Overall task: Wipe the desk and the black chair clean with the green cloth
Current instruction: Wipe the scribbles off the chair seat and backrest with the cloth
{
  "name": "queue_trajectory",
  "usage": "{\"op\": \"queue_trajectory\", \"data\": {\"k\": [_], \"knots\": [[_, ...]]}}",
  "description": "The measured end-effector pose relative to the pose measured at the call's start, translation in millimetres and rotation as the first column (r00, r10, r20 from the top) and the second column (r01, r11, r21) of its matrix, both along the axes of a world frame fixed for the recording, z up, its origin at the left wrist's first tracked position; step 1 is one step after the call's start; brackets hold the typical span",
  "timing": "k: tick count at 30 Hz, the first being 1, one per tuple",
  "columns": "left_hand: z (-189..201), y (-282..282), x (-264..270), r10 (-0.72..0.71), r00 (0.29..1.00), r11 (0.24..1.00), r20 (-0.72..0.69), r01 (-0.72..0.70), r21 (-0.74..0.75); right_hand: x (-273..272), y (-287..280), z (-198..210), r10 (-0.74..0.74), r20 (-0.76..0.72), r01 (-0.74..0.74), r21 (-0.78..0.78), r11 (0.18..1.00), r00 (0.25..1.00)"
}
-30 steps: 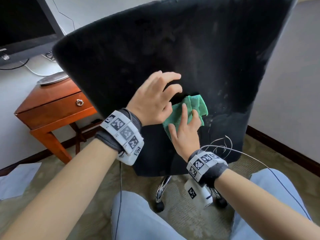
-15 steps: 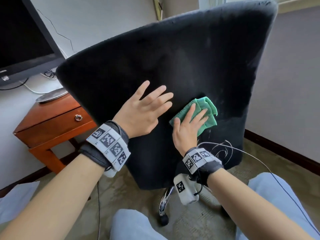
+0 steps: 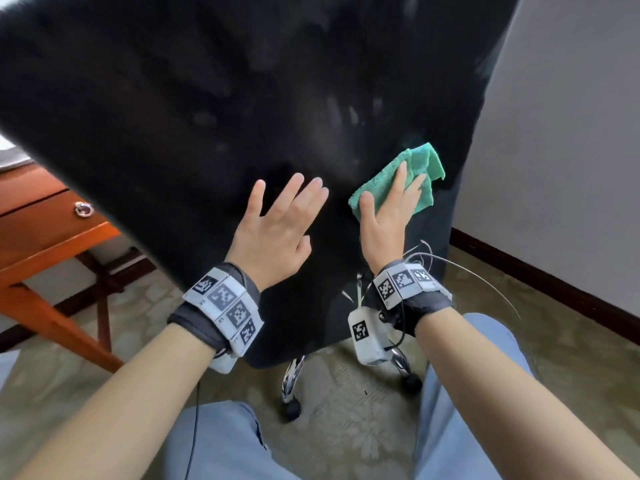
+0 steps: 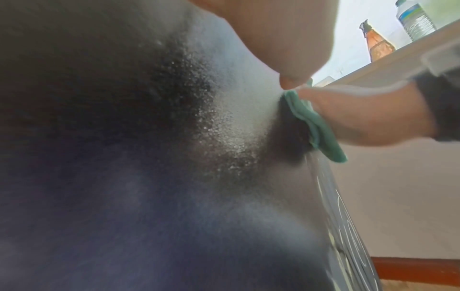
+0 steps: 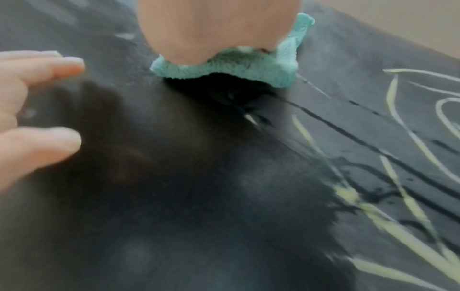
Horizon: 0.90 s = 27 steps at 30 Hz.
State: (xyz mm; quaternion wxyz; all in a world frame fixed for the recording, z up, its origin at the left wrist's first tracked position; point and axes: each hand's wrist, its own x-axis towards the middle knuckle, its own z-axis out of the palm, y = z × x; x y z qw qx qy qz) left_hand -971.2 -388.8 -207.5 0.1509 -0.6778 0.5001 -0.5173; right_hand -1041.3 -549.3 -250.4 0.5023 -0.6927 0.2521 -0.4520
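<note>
The black chair (image 3: 214, 109) fills the head view, its broad back facing me. My right hand (image 3: 388, 209) presses the folded green cloth (image 3: 424, 169) flat against the chair back at the right, with straight fingers on top of the cloth. My left hand (image 3: 277, 223) lies flat on the chair back just left of it, fingers spread. In the right wrist view the green cloth (image 5: 248, 67) bunches under my palm on the black chair (image 5: 174, 177). The left wrist view shows the cloth's edge (image 4: 316, 126) under my right hand (image 4: 368, 118). The wooden desk (image 3: 38, 233) stands at the left.
White scribbled marks (image 5: 398, 216) cross the chair back below the cloth. The chair's chrome legs and castors (image 3: 291, 393) rest on patterned carpet. A grey wall with a dark skirting board (image 3: 554, 282) runs at the right. My knees in light blue trousers (image 3: 225, 445) are at the bottom.
My right hand has slid the cloth to the right and slightly up across the chair back. My left hand has flattened from curled fingers to spread ones. The chair now looms closer.
</note>
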Motion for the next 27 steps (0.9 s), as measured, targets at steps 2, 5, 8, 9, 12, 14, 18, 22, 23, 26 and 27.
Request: {"op": "queue_trajectory", "data": {"k": [2,5,8,9,12,14,18,22,23,26,27], "knots": [[2.4,-7.6,3.6,0.021,0.999,0.999,-0.03,-0.022,-0.029,-1.1,-1.8,-14.2,0.035,-0.019,-0.033,0.095,0.995,0.999],[0.9,-11.4,7.4,0.045,0.999,0.999,-0.017,-0.045,-0.007,0.2,-2.5,-25.4,0.025,-0.038,-0.013,0.269,0.963,0.999],[-0.9,-11.4,10.4,0.071,0.997,0.997,0.024,-0.072,0.011,3.0,5.1,-27.6,0.042,-0.021,-0.037,0.202,0.979,0.999],[-1.1,-11.5,11.4,0.081,0.996,0.997,0.042,-0.081,0.016,3.4,10.2,-26.3,0.066,-0.01,-0.064,0.132,0.989,0.998],[-1.5,-10.9,15.9,0.096,0.99,0.995,0.099,-0.099,0.025,7.8,13.3,-14.9,0.106,0.002,-0.105,-0.046,0.993,0.994],[0.6,-9.9,18.6,0.088,0.988,0.995,0.124,-0.093,0.039,13.3,-3.2,0.6,0.041,0.043,-0.039,-0.041,0.998,0.998],[5.0,-11.4,19.5,0.059,0.989,0.996,0.136,-0.068,0.063,17.4,-57.3,21.1,-0.164,0.115,0.147,0.141,0.979,0.98],[3.7,-18.4,15.7,0.079,0.991,0.994,0.112,-0.087,0.066,14.6,-57.2,-1.6,-0.086,-0.04,0.092,0.215,0.972,0.996],[3.7,-19.4,14.8,0.084,0.991,0.994,0.1,-0.091,0.065,12.1,-39.5,-9.1,-0.039,-0.03,0.045,0.22,0.974,0.999],[3.0,-18.8,11.8,0.111,0.989,0.99,0.098,-0.118,0.074,6.1,10.7,-21.6,0.108,0.019,-0.109,0.055,0.992,0.994],[3.1,-17.8,11.5,0.116,0.988,0.989,0.097,-0.124,0.079,6.0,16.6,-16.7,0.135,0.013,-0.135,-0.03,0.99,0.991]]}}
